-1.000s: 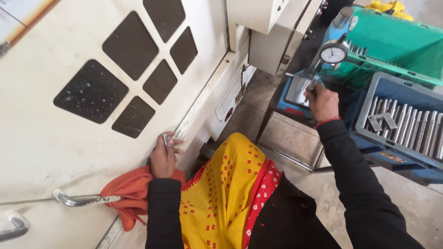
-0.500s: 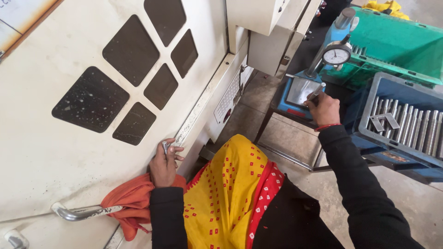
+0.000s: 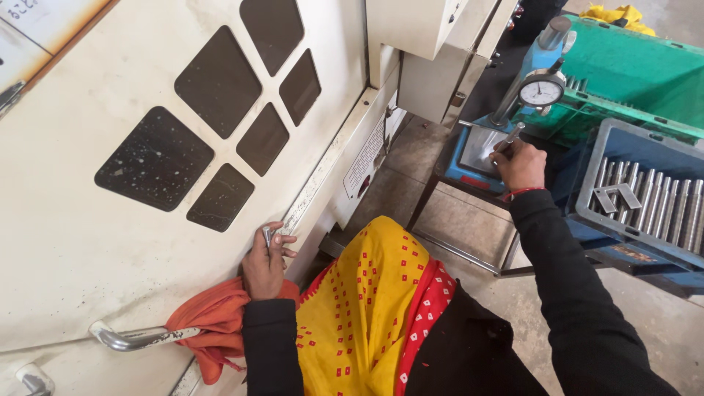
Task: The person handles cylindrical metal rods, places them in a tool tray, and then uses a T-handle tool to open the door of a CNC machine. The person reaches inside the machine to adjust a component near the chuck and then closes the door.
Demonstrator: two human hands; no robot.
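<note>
The right hand [image 3: 519,163] pinches a short metal rod [image 3: 511,138] between thumb and fingers, its tip resting on the grey plate [image 3: 480,147] of a blue gauge stand [image 3: 469,165]. Just above the hand, a round dial indicator [image 3: 541,92] sits on the stand's upright column [image 3: 546,44]. To the right of the hand, a blue-grey plastic crate [image 3: 623,139] holds a row of similar steel rods [image 3: 660,209] lying side by side, with two flat metal pieces [image 3: 616,196] on top of them. Beyond the dial stands a green crate [image 3: 638,70], with a yellow cloth [image 3: 620,13] at the far edge. The stand rests on a dark surface [image 3: 455,192] with metal legs over a concrete floor [image 3: 433,220].

The left hand [image 3: 265,258] rests against the cream machine door [image 3: 73,249], fingers curled around a small metal piece [image 3: 268,235] that is too small to identify. Just below the wrist, an orange cloth [image 3: 213,330] hangs over a chrome door handle [image 3: 132,339]. Up and left of this hand, the door carries a cluster of dark diamond-shaped window panels [image 3: 220,81]. Between the two black sleeves [image 3: 579,308] lies a yellow garment with red dots [image 3: 359,308] and a red edge [image 3: 433,308].
</note>
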